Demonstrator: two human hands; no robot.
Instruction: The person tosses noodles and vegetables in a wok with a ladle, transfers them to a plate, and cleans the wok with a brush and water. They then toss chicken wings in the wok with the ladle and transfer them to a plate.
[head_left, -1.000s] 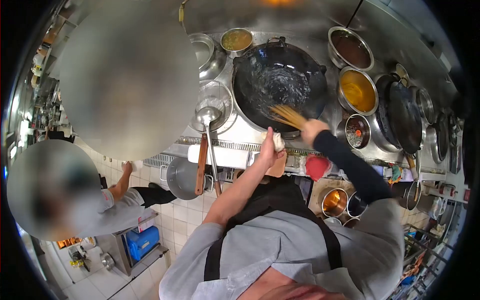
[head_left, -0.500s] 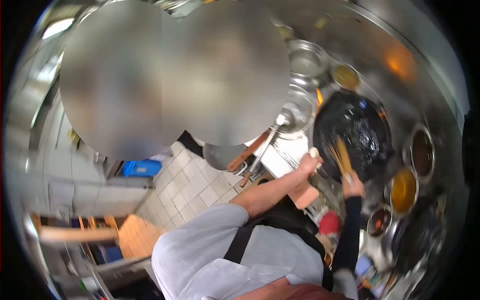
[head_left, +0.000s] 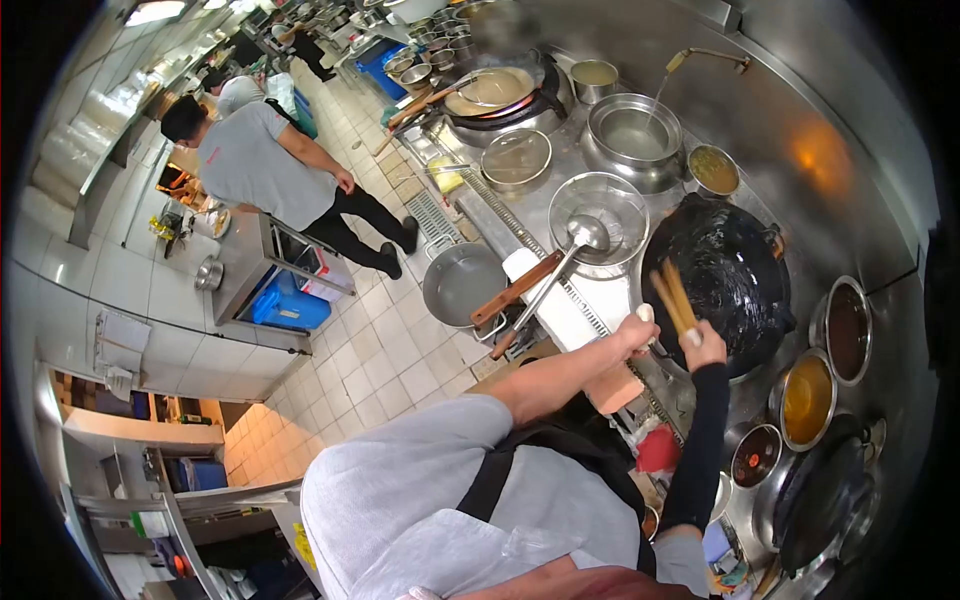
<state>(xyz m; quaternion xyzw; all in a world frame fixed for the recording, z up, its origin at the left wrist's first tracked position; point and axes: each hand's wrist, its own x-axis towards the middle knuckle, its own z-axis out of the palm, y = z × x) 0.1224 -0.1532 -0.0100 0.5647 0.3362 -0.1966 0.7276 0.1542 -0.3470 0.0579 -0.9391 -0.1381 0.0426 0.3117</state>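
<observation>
- The right hand (head_left: 706,347), in a dark sleeve, is closed around a bamboo brush (head_left: 671,300) whose bristles rise over the near rim of a black wok (head_left: 725,275).
- The left hand (head_left: 634,330) grips a white cloth (head_left: 645,314) at the wok's edge.
- A ladle (head_left: 585,236) rests in a steel strainer (head_left: 598,205) left of the wok.

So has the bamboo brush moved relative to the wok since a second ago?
Yes. The bamboo brush in the right hand was down inside the black wok, scrubbing; now it is lifted, bristles at the wok's near rim.
</observation>
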